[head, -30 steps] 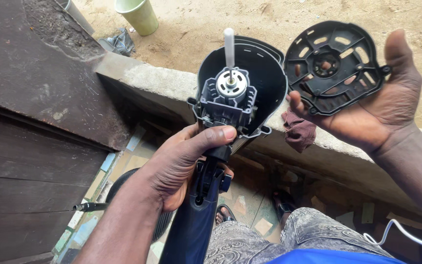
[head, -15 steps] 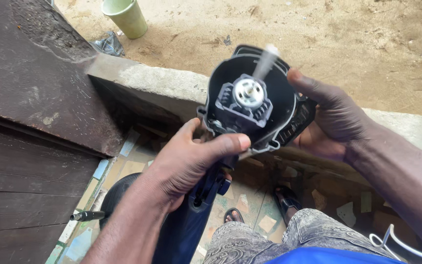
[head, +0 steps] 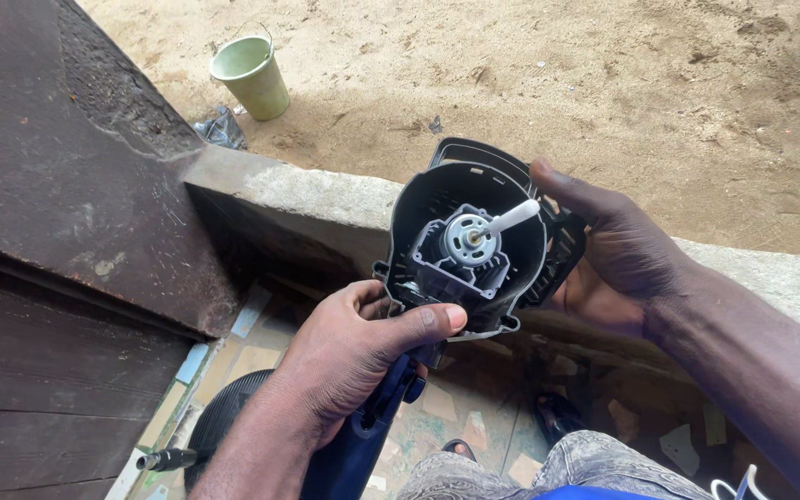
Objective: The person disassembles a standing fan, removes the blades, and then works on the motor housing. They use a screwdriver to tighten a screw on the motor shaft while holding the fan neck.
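Observation:
My left hand (head: 356, 352) grips the neck of a fan body, where the black motor housing (head: 418, 208) meets the dark blue stand (head: 356, 454). Inside the round housing sits a silver motor (head: 461, 239) with a white shaft (head: 514, 218) pointing up and right. My right hand (head: 618, 255) wraps around the back right side of the housing, thumb on its upper rim. Between that hand and the housing I see a black slotted cover (head: 559, 259), mostly hidden.
A green bucket (head: 252, 76) stands on the sandy ground beyond a low concrete ledge (head: 298, 190). A dark wooden wall (head: 57, 231) fills the left. Below are a patterned tiled floor, a black fan grille (head: 224, 421), a screwdriver (head: 168, 458) and my trousered knee (head: 548, 472).
One second ago my right hand held the black slotted cover up, apart from the housing. It has since moved in behind the housing with the cover, and the shaft now tilts to the right.

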